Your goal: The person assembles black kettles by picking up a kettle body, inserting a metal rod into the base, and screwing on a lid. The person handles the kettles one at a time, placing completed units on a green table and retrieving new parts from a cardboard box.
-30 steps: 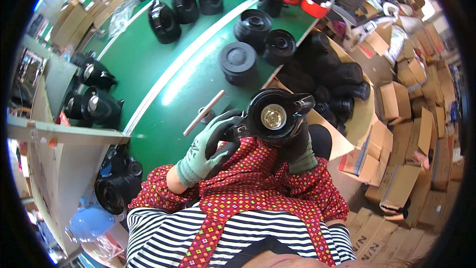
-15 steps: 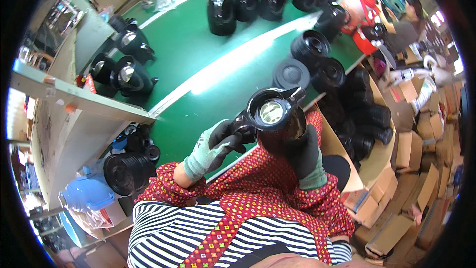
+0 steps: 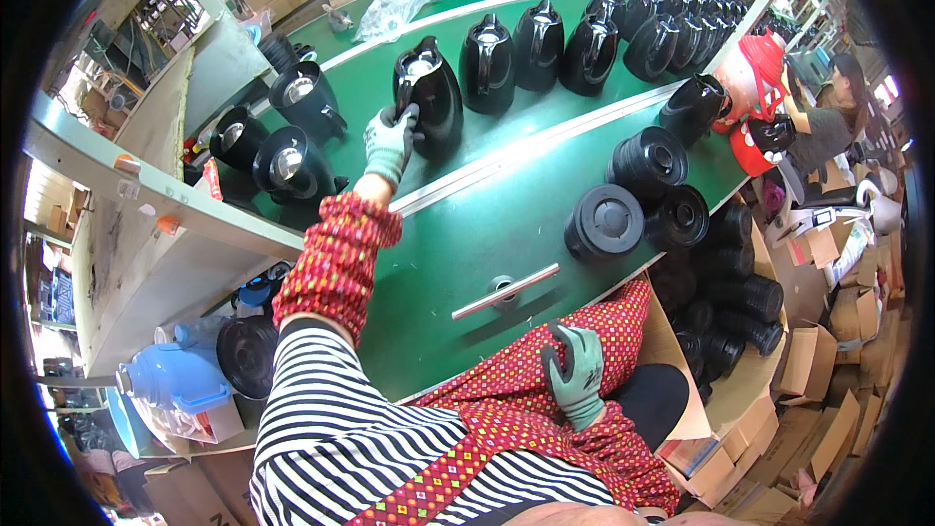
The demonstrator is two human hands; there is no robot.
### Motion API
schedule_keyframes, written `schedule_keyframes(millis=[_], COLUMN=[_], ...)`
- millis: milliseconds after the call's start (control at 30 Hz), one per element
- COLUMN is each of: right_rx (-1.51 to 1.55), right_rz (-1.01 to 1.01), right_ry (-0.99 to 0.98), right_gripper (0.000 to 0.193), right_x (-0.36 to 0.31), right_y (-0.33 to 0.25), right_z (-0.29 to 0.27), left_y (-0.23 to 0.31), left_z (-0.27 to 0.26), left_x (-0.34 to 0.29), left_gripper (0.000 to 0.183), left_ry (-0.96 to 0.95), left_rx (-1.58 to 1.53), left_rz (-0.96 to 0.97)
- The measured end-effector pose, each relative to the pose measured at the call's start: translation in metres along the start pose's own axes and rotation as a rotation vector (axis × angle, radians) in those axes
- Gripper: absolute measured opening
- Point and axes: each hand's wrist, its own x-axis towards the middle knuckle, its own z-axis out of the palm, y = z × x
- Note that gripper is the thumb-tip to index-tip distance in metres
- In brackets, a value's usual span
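My left hand, in a grey-green glove with black fingers, is closed on the handle of a glossy black jug. That jug stands upright on the far part of the green bench, left of a row of similar black jugs. My right hand, gloved the same way, rests over my patterned apron by my lap. Its fingers are loosely bent and apart, with nothing seen in them. A metal T-shaped bar stands on the near part of the bench, beyond my right hand.
Stacked black round lids sit at the right of the bench. Beside them is a cardboard box of black parts. Open-topped black jugs stand at left, near a pale metal beam. Another person sits at far right.
The black jug held in both hands has left them; my left hand has reached forward onto a jug's handle on the far bench. My right hand has dropped back toward my lap.
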Motion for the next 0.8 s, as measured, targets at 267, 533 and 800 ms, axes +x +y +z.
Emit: schedule_keyframes(millis=[267, 533, 800], right_rx=[-0.039, -0.067, -0.067], right_rz=[0.014, 0.016, 0.006], right_ry=[-0.036, -0.08, -0.063], right_gripper=[0.043, 0.045, 0.041], right_x=[0.006, 0.004, 0.005], right_y=[0.002, 0.003, 0.006], right_z=[0.001, 0.004, 0.005], left_y=[-0.041, -0.011, -0.016], left_z=[0.023, -0.056, -0.09], left_x=[0.067, 0.12, 0.131], left_gripper=[0.047, 0.109, 0.072], left_ry=[0.054, 0.613, 0.411], left_rx=[0.44, 0.823, 0.998], left_rz=[-0.021, 0.01, -0.055])
